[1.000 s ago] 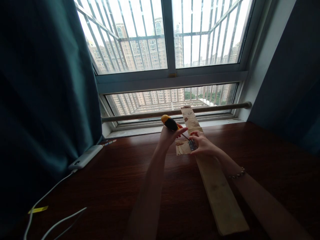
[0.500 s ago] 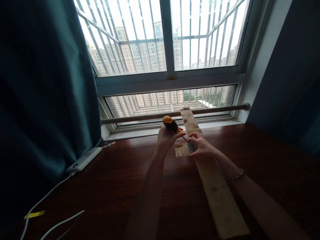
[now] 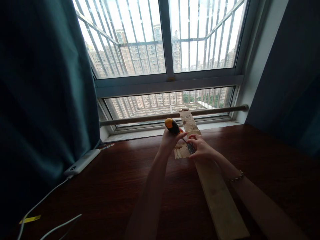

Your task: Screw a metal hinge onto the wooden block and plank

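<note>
A screwdriver with a yellow and black handle is gripped in my left hand. Its shaft slants down to the right and the tip meets a small grey metal piece, which looks like a hinge. The fingers of my right hand are closed around the edges of that piece, pinning it down. Beneath it lies a long pale wooden board, with a short wooden piece sticking out to the left. My right hand hides part of the metal piece and the joint between the boards.
The board's far end rests near a horizontal rail in front of the barred window. On the dark wooden surface, a white power strip with a cable lies at left, beside a blue curtain. A yellow strip lies at lower left.
My left hand and the screwdriver handle have shifted slightly right and turned a little. My right hand stays on the metal piece. The whole view has moved slightly.
</note>
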`<state>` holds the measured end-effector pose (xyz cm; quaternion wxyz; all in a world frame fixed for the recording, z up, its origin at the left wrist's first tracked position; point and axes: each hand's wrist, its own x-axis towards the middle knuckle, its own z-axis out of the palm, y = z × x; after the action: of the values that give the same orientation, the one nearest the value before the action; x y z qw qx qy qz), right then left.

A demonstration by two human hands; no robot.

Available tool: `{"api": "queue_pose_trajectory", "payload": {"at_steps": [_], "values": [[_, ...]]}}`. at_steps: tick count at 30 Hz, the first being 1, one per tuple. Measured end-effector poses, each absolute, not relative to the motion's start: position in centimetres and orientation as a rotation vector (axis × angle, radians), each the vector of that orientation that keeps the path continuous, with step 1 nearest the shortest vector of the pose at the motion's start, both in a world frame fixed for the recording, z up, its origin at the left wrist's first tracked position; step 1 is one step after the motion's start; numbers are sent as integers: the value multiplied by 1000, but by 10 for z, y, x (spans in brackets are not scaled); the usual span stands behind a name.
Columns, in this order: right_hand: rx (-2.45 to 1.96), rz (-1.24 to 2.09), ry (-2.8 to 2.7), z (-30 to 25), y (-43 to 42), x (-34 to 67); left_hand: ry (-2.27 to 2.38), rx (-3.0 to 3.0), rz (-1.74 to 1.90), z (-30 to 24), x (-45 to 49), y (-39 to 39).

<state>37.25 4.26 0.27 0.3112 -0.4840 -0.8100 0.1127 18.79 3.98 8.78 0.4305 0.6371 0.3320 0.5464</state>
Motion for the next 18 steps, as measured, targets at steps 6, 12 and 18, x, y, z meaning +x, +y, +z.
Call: {"api": "queue_pose_trajectory", "payload": {"at_steps": [6, 12, 18], "values": [[-1290, 300, -2146, 2, 44, 373, 991, 1667, 1474, 86, 186, 44], [-1292, 287, -2141, 2, 44, 372, 928, 1667, 1494, 87, 183, 44], [-1306, 288, -2129, 4, 44, 371, 763, 1544, 1358, 91, 182, 42]]}}
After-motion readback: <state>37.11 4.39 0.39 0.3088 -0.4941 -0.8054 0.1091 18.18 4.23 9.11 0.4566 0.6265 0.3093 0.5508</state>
